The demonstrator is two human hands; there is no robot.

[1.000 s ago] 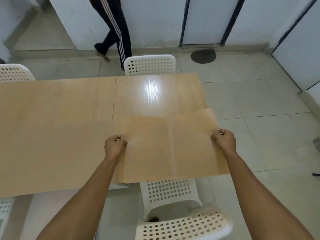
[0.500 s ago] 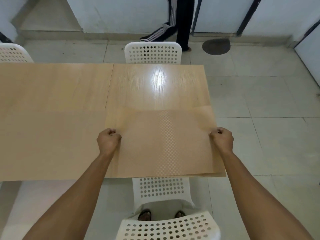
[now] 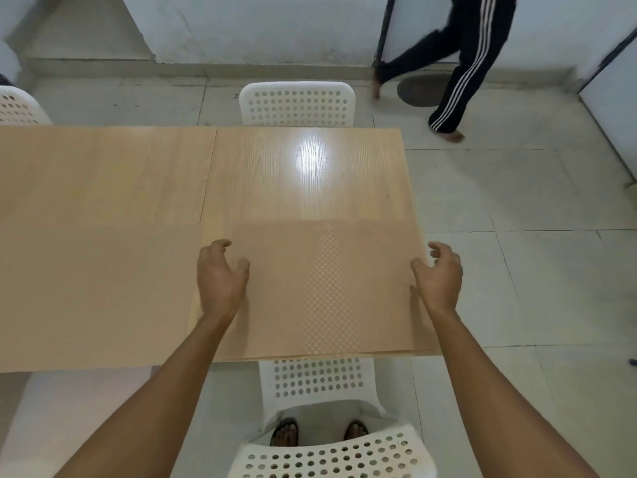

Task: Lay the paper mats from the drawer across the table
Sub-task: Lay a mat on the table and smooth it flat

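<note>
Bench (image 3: 103, 174): long, wooden. Mat (image 3: 327, 288): flat on the bench's near right corner; likely light, limp, slippery; best pinched at side edges. Left hand (image 3: 220, 277), right hand (image 3: 439, 274): fingers spread, gripping nothing.

Even, soft light; overhead glare on the table (image 3: 312, 157); walking person (image 3: 462, 60) motion-blurred; edges bowed by wide-angle distortion.

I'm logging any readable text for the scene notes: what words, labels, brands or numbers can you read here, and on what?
None: no readable text anywhere.
Paper mat: only a checkered strip, no lettering.
Table: plain wood grain and a glare spot.
White chairs: only holes.
Passer-by's trousers: white stripes, no visible logo.
</note>
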